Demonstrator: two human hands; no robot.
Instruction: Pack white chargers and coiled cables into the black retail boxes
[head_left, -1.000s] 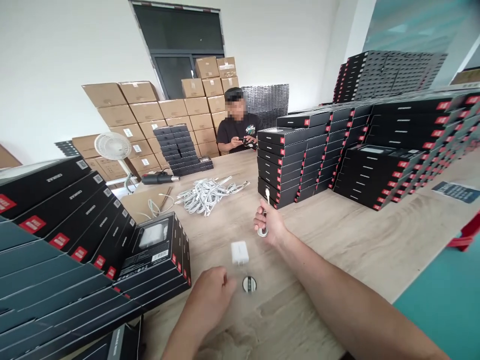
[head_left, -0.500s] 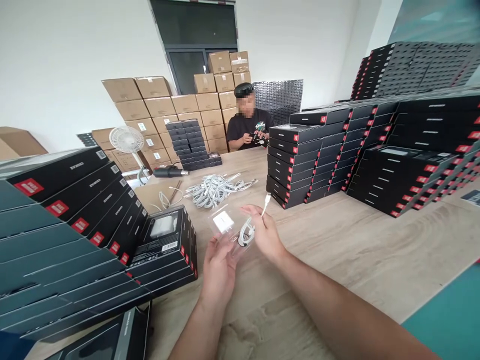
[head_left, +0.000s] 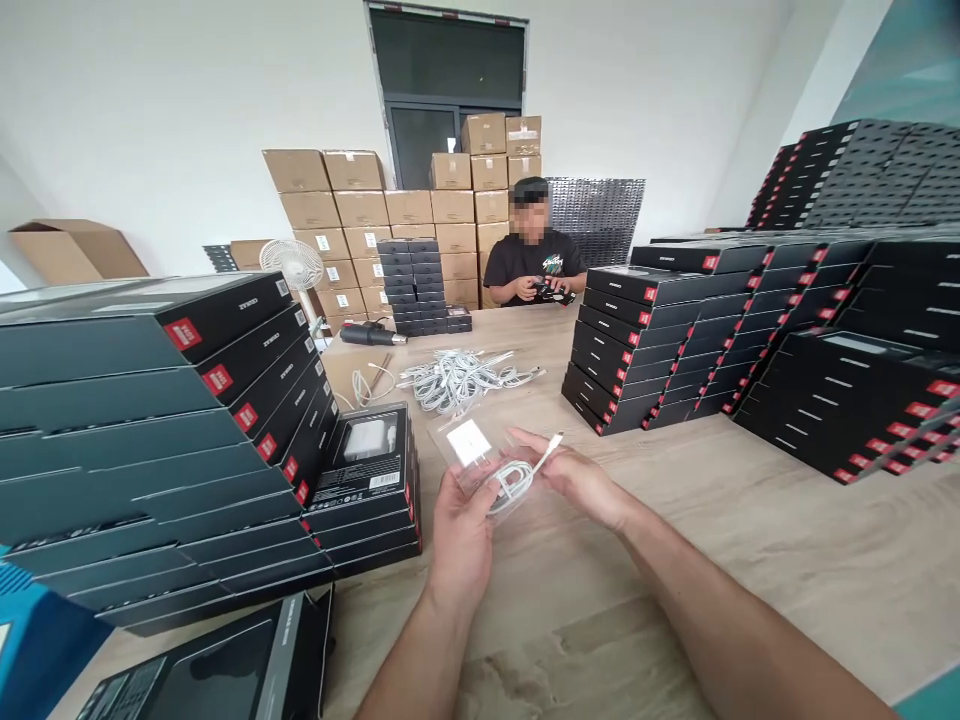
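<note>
My left hand (head_left: pixel 461 530) grips a clear plastic tray (head_left: pixel 442 430) by its near side, thumb at the coiled cable. A white charger block (head_left: pixel 469 441) with prongs sits in the tray's far-left part. In the near-right part lies a coiled white charging cable (head_left: pixel 514 482). Its plug end sticks up and out to the right. My right hand (head_left: pixel 589 485) closes on the cable near that plug, fingers reaching along the tray's right side; the exact contact is partly hidden.
Beyond the tray lies a pile of white cables (head_left: pixel 461 378). Black boxes (head_left: pixel 285 370) are stacked at left, with more black boxes (head_left: pixel 626 350) at right. A heat gun (head_left: pixel 373 334) and a fan (head_left: pixel 291 265) are farther back. A co-worker (head_left: pixel 536 260) sits across the wooden table (head_left: pixel 570 620).
The view has swung left, so the surroundings shift right. The cable coil now lies flatter and wider in the tray, and my right hand has moved slightly outward beside it.
</note>
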